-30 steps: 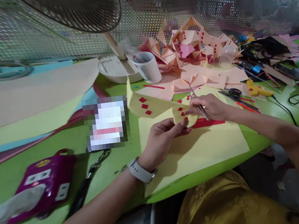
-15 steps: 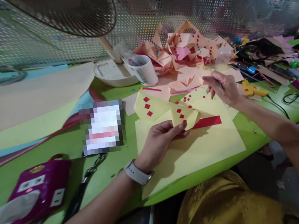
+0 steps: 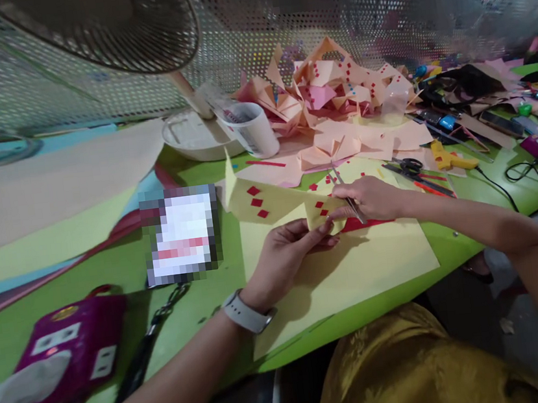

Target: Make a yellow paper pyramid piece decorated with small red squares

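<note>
My left hand [image 3: 298, 243] pinches the lower edge of a folded pale yellow paper [image 3: 278, 194] bearing red diamond-shaped pieces. Tweezers [image 3: 354, 204] rest in my right hand [image 3: 371, 197], their points turned up and away. The fingers of that hand meet the paper's right part, close to my left thumb. Beneath both hands lies a larger yellow sheet [image 3: 356, 276]. A red strip [image 3: 370, 222] on it is partly hidden by my right hand. Small loose red pieces [image 3: 313, 187] are scattered on yellow paper just behind.
Scissors [image 3: 409, 168] and a yellow glue gun [image 3: 450, 156] lie to the right. Behind are a heap of folded peach paper [image 3: 333, 82], a white cup [image 3: 260, 130] and a fan [image 3: 149, 26]. On the left are a phone [image 3: 182, 235] and a purple power socket [image 3: 76, 349].
My right hand has moved left and down from over the loose red pieces to the folded paper, tweezers still in it. The scissors have come into sight. My left hand keeps its hold.
</note>
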Demonstrator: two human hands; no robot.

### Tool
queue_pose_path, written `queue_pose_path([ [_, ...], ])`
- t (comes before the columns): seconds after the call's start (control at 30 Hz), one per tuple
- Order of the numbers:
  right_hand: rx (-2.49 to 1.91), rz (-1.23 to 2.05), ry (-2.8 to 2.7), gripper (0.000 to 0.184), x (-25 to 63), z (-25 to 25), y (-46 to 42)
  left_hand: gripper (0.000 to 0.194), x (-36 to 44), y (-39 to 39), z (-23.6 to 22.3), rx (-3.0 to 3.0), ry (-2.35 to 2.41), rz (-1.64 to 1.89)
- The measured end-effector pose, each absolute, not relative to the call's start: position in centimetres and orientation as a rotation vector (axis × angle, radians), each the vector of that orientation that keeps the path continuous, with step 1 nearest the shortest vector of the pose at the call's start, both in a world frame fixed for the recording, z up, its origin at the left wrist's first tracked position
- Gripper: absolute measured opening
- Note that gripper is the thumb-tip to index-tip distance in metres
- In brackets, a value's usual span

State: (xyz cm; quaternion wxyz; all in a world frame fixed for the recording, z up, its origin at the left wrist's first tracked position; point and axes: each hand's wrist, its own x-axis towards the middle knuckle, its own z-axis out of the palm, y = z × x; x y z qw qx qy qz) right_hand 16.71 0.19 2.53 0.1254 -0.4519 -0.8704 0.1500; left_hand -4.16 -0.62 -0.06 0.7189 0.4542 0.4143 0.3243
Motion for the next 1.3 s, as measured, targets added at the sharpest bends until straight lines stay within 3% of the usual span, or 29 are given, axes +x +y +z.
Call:
queue_pose_path([
  [0.23,-1.240,-0.023,-2.512,0.049,17.1,1.7,0.5,0.038,-4.2,-0.6,0.0,1.025,0.912,0.698],
  [0.6,-1.323,0.316,-2.509,0.062,17.4,3.1,-0.1,0.037,-4.2,-0.7,0.1,1.003,0.886,0.704],
  [0.7,-1.335,0.307,-2.580,0.050,17.2,2.8,0.1,0.040,-4.2,-0.7,0.0,1.031,0.899,0.699],
  [0.8,-1.307,0.196,-2.630,0.046,17.2,2.6,0.5,0.041,-4.2,-0.6,-0.1,1.026,0.906,0.689],
  [1.07,-1.205,-0.244,-2.655,0.060,17.3,1.9,0.5,0.040,-4.4,-0.7,0.0,0.996,0.883,0.642],
  [1.3,-1.274,0.083,-2.617,0.060,16.7,2.4,0.0,0.040,-4.2,-0.7,-0.1,1.022,0.925,0.739],
])
